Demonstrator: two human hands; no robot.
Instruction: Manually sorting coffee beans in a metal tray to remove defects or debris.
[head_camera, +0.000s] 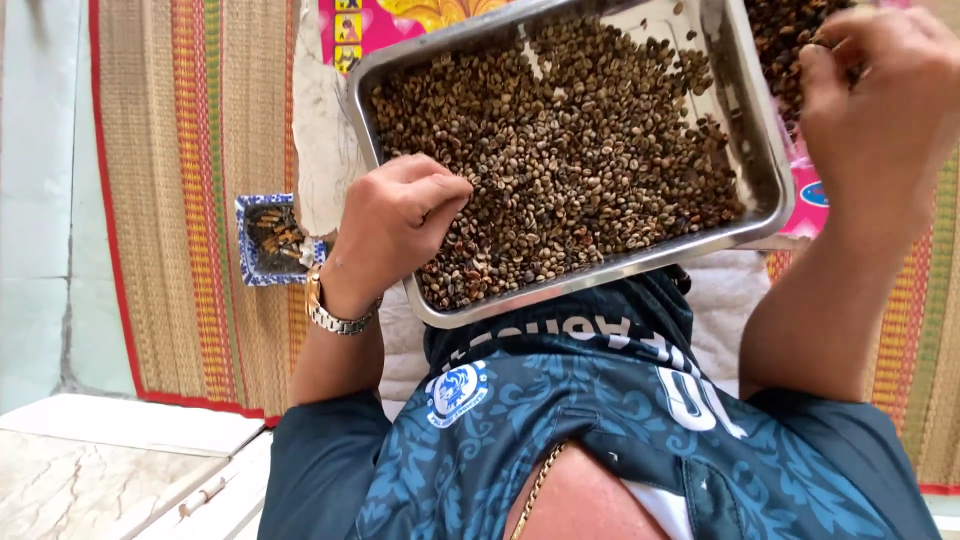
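Resting in a steel tray (760, 150) of brown beans (570, 150), left hand (395, 225) curled; right hand (880, 100) pinching beans.

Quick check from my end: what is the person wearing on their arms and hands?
Both hands are bare, no gloves. The left hand has a gold-and-silver metal link wristwatch at the wrist. The right hand and forearm carry nothing. Short dark blue patterned jersey sleeves end above the elbows.

A woven striped mat (190, 200) in tan, orange and green, edged in red, covers the floor. Pale tiles (35, 180) line the left of the frame; marbled slabs (90, 470) fill the lower left.
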